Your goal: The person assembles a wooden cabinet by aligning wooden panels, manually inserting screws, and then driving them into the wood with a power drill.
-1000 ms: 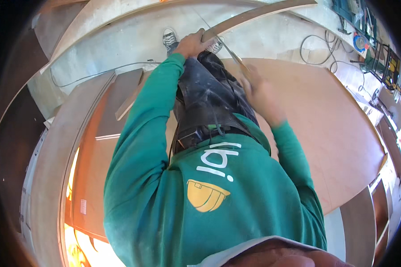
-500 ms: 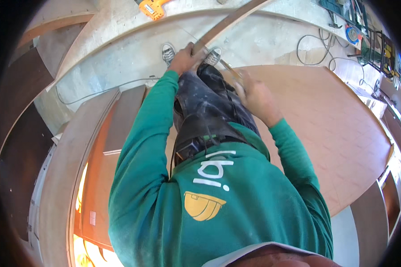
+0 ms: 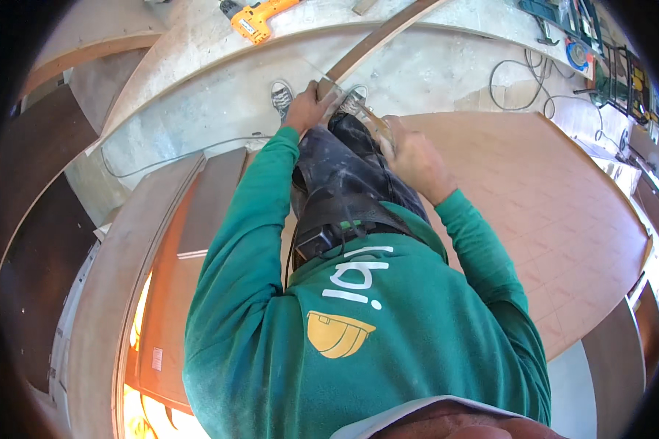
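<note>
My left hand (image 3: 309, 110) is closed round the near end of a long, narrow wooden strip (image 3: 388, 38), brown on its face and pale along its edge. From there the strip slants away to the far right, across the bench. A slim, yellowish-tan hand tool (image 3: 375, 123) with a thin, darker tip is gripped in my right hand (image 3: 419, 157); its exact kind is too small to make out. The tip points at the strip's end beside my left fingers, and I cannot tell whether they touch. Both hands are above my knees.
An orange power drill (image 3: 255, 20) lies on the long pale bench (image 3: 176, 62) ahead. To the right is a large brown panel (image 3: 520, 197), with a dark cable (image 3: 494, 84) coiled on the floor beyond it. More boards (image 3: 135, 241) stand at the left.
My right hand and its tool have moved a little left, bringing the tip closer to the strip's end. My left hand keeps its hold. The whole view has shifted slightly, showing more of the drill.
</note>
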{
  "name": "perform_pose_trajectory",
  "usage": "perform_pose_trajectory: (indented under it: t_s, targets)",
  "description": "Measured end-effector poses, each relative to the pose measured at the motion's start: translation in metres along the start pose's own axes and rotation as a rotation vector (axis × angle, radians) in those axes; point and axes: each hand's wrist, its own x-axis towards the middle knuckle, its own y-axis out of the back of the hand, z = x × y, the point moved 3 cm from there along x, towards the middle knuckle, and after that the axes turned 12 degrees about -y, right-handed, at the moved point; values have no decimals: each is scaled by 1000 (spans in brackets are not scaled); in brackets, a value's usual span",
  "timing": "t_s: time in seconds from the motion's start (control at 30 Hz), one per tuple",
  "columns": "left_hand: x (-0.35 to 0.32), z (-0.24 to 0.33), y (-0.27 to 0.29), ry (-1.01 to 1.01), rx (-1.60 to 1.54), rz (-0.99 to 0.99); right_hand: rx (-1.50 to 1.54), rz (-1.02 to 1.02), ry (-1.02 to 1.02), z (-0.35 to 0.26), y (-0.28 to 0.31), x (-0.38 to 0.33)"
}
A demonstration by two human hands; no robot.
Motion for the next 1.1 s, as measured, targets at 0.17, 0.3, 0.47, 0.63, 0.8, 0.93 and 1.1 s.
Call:
perform_pose_trajectory:
  t_s: [0.17,0.3,0.47,0.63,0.8,0.93,1.1]
  targets:
    - [0,-26,33,67,-64,102,-7,-24,-54,39,65,-125]
    - [10,-10,38,-6,-113,142,-86,-28,-178,37,78,-143]
    - [-5,17,54,-24,-101,116,175,-15,-281,53,52,-118]
    - [-29,73,85,-158,-175,154,185,155,-316,93,42,-133]
    - [-44,144,133,-333,-182,208,358,264,-504,133,46,-164]
    - [-51,172,166,-540,-192,369,482,474,-547,160,43,-148]
    - [-54,213,196,-498,-273,316,730,735,-323,119,67,-149]
